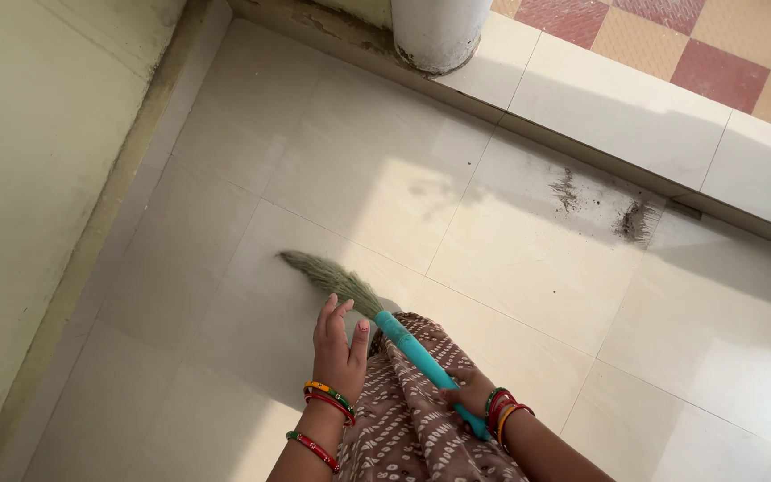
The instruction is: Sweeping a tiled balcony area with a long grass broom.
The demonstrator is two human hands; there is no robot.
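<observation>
Nearest the camera, the right hand (473,393) is closed around the lower end of the broom's (377,308) teal handle, above a brown patterned garment. The left hand (339,344) is empty, fingers straight and close together, held just beside the top of the handle where the bristles begin; whether it touches the broom cannot be told. Both wrists carry coloured bangles.

The broom slants up and left, and its grass bristles lie flat on the floor (510,268), tips pointing toward the left wall (29,178).

Around the bristles the pale tiles look mostly clean, with only faint specks to the right. Farther off, two dark dirt patches (634,220) lie against the raised step (635,134), well apart from the broom, and grime lines the far corner beside the white pillar (435,31). Judging by this, the near floor appears largely swept, while the edge along the step and the far corner remain to be done.
</observation>
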